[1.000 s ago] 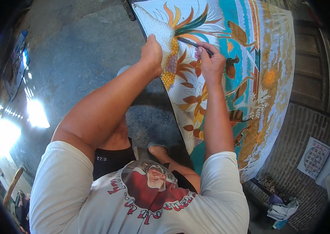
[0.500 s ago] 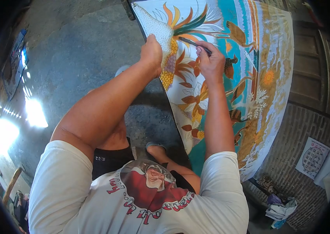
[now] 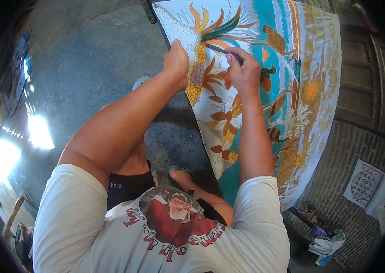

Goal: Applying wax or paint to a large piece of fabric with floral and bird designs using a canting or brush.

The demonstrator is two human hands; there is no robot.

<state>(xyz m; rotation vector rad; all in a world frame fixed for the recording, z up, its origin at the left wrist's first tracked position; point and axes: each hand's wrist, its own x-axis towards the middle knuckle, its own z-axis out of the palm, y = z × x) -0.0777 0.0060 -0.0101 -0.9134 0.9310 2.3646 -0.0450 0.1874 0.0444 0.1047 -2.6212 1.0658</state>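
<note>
Dark tool pinched in your right hand.
Its tip lies left of that hand, on the painted cloth; your left hand meets the cloth's left edge, grip hidden, unclear.

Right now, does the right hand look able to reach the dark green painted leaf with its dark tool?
Likely yes: the right hand holds the dark tool close to the leaf, with nothing visible between.

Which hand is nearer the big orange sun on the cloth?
Right. The right hand, holding a slim dark tool, is left of the sun; the left hand, at the edge of the cloth, is farther left.
</note>
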